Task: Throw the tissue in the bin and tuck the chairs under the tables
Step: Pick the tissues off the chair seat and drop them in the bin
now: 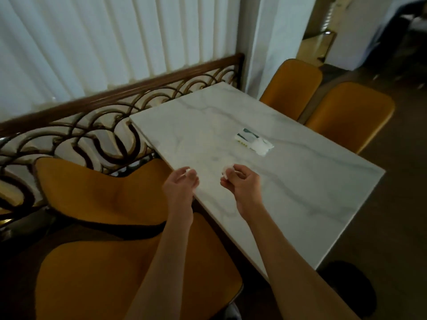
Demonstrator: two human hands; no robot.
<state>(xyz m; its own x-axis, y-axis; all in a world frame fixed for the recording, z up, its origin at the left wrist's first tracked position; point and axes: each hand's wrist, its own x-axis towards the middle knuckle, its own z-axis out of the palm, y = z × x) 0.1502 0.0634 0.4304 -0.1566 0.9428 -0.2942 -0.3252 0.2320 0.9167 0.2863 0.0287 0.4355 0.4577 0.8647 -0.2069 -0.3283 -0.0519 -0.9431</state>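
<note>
My right hand (240,182) hovers over the near edge of the white marble table (288,181) and pinches a small crumpled white tissue (226,170). My left hand (181,184) is at the table's edge and pinches a tiny white scrap of tissue (187,170) at its fingertips. A tissue packet (254,141) with green print lies flat near the table's middle. Two mustard-yellow chairs (104,192) (129,273) stand on my side, pulled out from the table. Two more yellow chairs (292,87) (349,115) stand along the far side.
A dark wooden railing (92,125) with curled metalwork runs behind the chairs on the left, with white curtains (92,42) beyond it. A dark round object (346,287) sits on the floor below the table's right corner. A doorway opens at the top right.
</note>
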